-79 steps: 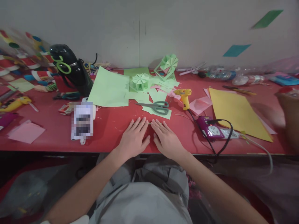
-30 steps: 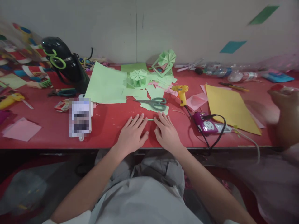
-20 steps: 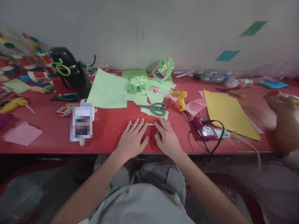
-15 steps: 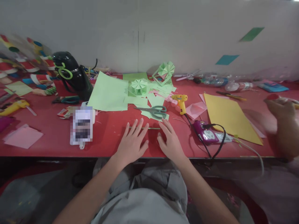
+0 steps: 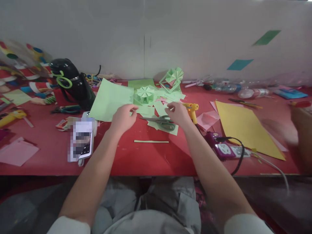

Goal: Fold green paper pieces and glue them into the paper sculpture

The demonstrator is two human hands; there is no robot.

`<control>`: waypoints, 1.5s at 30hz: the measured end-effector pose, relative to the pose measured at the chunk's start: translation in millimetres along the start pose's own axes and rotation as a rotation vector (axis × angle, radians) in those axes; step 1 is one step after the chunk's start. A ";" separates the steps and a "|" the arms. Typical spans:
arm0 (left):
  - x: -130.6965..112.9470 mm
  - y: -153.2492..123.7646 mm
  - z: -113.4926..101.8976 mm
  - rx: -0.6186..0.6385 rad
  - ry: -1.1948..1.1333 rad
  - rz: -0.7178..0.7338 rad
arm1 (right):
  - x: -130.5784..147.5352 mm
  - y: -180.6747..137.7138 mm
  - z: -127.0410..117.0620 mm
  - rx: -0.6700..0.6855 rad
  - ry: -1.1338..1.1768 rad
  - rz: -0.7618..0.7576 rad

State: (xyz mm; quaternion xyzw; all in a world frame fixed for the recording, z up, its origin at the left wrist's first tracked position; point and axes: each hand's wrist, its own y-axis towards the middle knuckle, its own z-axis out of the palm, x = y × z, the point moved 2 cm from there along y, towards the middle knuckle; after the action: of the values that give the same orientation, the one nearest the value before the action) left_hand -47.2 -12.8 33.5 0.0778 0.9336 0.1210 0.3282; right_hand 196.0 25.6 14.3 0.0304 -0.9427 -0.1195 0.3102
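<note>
My left hand (image 5: 125, 117) hangs over the lower right part of a large light green sheet (image 5: 110, 97), its fingers curved and apart, with nothing visible in them. To its right stands a folded green paper box with a pleated top (image 5: 145, 94). Loosely bent, my right hand (image 5: 177, 113) hovers above the handles of a pair of scissors (image 5: 167, 123), beside a yellow glue gun (image 5: 192, 109), and appears to hold nothing. The scissors rest on green paper scraps (image 5: 159, 108). Between my forearms a thin green paper strip (image 5: 151, 141) lies flat on the red table (image 5: 146, 159).
A second pleated green piece (image 5: 174, 76) stands at the back. Left are a black bottle (image 5: 73, 83), a phone (image 5: 84, 139) and pliers (image 5: 65, 109). Right are yellow paper (image 5: 246, 130), a power strip (image 5: 224, 149) with cables, plastic bottles (image 5: 252, 93) and another person's arm (image 5: 302, 130).
Both my hands have lifted off the thin green strip and moved forward, the left toward the green sheet, the right over the scissors. The strip now lies uncovered.
</note>
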 end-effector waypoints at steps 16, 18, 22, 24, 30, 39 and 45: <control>3.0 3.9 41.0 0.329 -0.325 0.066 | -10.5 38.9 7.9 -0.166 0.339 -0.053; -7.9 -6.0 35.0 0.581 -0.301 0.138 | -12.4 28.1 2.6 -0.250 0.462 -0.118; -18.9 -21.8 31.1 0.845 -0.191 0.198 | -13.9 1.3 1.7 -0.203 0.516 -0.143; -18.4 -24.5 33.8 0.873 -0.158 0.185 | -13.5 -10.1 3.3 -0.203 0.513 -0.141; -14.1 -24.8 38.3 0.812 -0.113 0.172 | -5.6 -23.8 5.1 -0.131 0.449 -0.193; -12.5 -25.6 39.6 0.760 -0.043 0.167 | -0.2 -29.8 1.8 -0.122 0.400 -0.204; -14.0 -24.9 38.6 0.761 -0.021 0.148 | 2.7 -30.5 0.8 -0.101 0.413 -0.239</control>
State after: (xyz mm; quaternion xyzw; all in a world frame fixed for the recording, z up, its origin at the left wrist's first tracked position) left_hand -13.7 -33.1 5.7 0.2625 0.9003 -0.2114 0.2755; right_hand 192.9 -4.2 7.8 0.1500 -0.8419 -0.1934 0.4810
